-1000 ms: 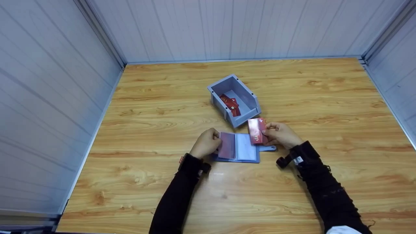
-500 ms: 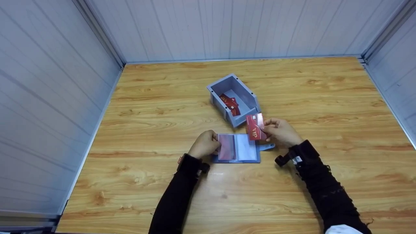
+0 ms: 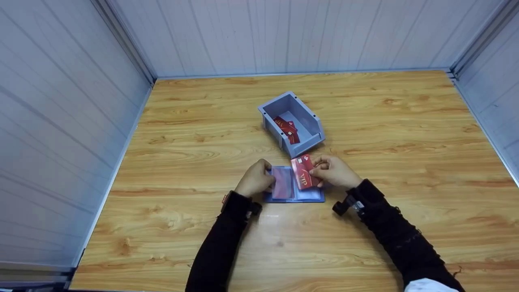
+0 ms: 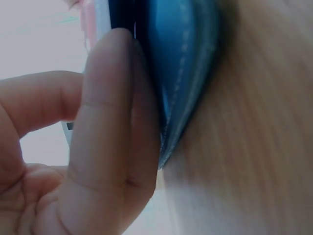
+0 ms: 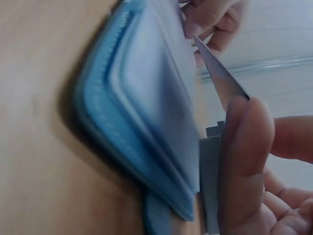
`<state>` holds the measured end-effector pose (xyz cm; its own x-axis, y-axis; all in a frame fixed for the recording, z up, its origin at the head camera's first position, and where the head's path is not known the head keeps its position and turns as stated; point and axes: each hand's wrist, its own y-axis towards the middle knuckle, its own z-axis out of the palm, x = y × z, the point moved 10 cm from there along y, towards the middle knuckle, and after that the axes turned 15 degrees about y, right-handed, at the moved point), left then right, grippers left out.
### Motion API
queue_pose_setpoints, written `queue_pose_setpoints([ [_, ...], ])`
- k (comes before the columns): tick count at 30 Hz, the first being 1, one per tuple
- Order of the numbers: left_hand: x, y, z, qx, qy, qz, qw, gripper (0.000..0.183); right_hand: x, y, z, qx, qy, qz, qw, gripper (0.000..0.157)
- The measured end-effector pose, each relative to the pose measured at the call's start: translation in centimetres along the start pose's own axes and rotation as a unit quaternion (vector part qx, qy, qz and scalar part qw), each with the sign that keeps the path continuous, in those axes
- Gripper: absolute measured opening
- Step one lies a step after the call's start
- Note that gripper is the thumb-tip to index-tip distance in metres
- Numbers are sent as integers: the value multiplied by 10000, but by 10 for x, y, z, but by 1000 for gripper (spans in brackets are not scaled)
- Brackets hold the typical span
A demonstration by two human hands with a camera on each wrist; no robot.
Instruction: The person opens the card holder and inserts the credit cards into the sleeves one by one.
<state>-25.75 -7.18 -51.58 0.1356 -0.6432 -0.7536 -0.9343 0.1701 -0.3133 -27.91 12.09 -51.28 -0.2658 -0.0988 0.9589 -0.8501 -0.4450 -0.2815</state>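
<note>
A blue card holder [image 3: 321, 198] lies spread on the table, its clear sleeves showing. One left sleeve [image 3: 282, 184] has a reddish card in it. My left hand [image 3: 255, 178] pinches the edge of the left sleeves between thumb and fingers; the left wrist view shows the fingertips beside the blue cover [image 4: 178, 63]. With thumb and fingers my right hand [image 3: 334, 172] pinches a red VIP card [image 3: 302, 172], which overlaps the right-hand sleeve in the head view. In the right wrist view the card [image 5: 222, 76] is seen nearly edge-on, tilted above the clear sleeves [image 5: 151, 83].
A grey plastic bin [image 3: 271, 106] stands just behind the card holder, with several red cards [image 3: 287, 129] lying in it. The wooden table [image 3: 182, 162] is bounded by pale panel walls [image 3: 227, 36] at the back and on both sides.
My right hand has carried the VIP card leftward and nearer, from beside the bin's front corner to over the right sleeve. My left hand has stayed nearly still at the left sleeves.
</note>
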Motion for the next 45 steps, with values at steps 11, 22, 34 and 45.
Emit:
queue_pose_setpoints([
  [11, -1, 0, 1, 68, -15, -9, 10000, 30, -12, -2, 14, 249, 11, 171, 9995, 46],
  [22, 1, -1, 0, 55, 54, -51, 10000, 30, -8, -5, 16, 5, -681, 104, 9976, 51],
  [34, 0, 0, 2, 86, -203, 40, 9998, 28, -5, -6, 19, -51, -1016, -5, 9948, 44],
  [45, -1, -1, 2, 55, -118, 83, 9999, 27, 3, 0, 21, -247, -1489, -170, 9884, 47],
])
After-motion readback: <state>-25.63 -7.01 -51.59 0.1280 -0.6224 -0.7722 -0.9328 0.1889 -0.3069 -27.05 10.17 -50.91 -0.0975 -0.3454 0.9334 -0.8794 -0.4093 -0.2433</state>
